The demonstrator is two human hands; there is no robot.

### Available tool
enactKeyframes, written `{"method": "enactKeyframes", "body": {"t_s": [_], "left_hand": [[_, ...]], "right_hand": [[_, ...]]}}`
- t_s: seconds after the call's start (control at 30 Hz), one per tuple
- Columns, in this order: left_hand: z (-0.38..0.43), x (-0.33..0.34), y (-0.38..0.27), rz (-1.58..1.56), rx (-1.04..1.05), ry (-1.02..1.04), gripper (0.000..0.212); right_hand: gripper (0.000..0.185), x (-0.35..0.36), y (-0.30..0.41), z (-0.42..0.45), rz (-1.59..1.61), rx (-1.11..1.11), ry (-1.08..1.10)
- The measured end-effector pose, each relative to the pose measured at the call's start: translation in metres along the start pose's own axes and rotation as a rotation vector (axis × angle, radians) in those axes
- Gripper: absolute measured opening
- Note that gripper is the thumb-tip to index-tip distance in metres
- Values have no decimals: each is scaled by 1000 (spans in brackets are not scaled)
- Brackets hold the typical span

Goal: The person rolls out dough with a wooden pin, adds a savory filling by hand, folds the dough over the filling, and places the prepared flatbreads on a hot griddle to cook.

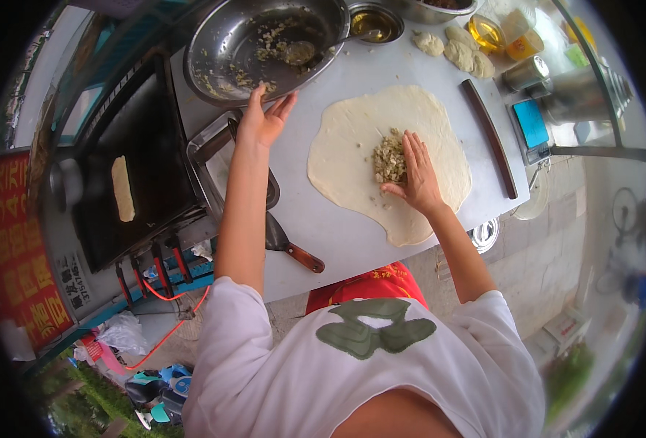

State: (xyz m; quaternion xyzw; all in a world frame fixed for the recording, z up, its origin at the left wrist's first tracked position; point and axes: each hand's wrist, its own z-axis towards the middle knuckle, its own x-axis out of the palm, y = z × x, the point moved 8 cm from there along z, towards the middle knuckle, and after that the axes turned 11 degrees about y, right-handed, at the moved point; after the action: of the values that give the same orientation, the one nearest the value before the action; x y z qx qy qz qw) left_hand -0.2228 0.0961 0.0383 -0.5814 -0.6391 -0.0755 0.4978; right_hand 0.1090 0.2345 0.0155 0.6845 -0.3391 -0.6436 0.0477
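A thin, wide sheet of dough [344,148] lies on the work table, its outline uneven. On it sits a heap of chopped filling [389,159], with a few crumbs scattered around. My right hand [418,172] lies flat against the right side of this heap, thumb spread away from the fingers. At the near rim of a large metal bowl [219,49] is my left hand [265,120], fingers apart; its thumb overlaps the rim and the other fingers are outside it. Bits of filling cling inside the bowl, where a metal spoon [300,53] rests.
A black griddle [137,115] with a strip of dough [122,189] stands left. A metal tray [219,159] and a wooden-handled spatula [295,252] lie beside it. Rightward are a dark rolling pin [489,137] and scale [532,128]. Dough pieces [459,52] and an oil bowl [376,24] sit behind.
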Motion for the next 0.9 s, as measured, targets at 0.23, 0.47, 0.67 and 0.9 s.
{"method": "enactKeyframes", "body": {"t_s": [0.23, 0.47, 0.67, 0.9], "left_hand": [[-117, 42, 179, 1973, 266, 443, 121], [-61, 41, 180, 1853, 106, 369, 103], [-93, 40, 180, 1796, 235, 266, 73], [-77, 53, 223, 1647, 675, 78, 71]], "right_hand": [[151, 1, 18, -25, -25, 11, 17], [142, -16, 7, 36, -2, -213, 14], [135, -38, -5, 18, -61, -100, 40], [119, -8, -11, 25, -29, -297, 93]]}}
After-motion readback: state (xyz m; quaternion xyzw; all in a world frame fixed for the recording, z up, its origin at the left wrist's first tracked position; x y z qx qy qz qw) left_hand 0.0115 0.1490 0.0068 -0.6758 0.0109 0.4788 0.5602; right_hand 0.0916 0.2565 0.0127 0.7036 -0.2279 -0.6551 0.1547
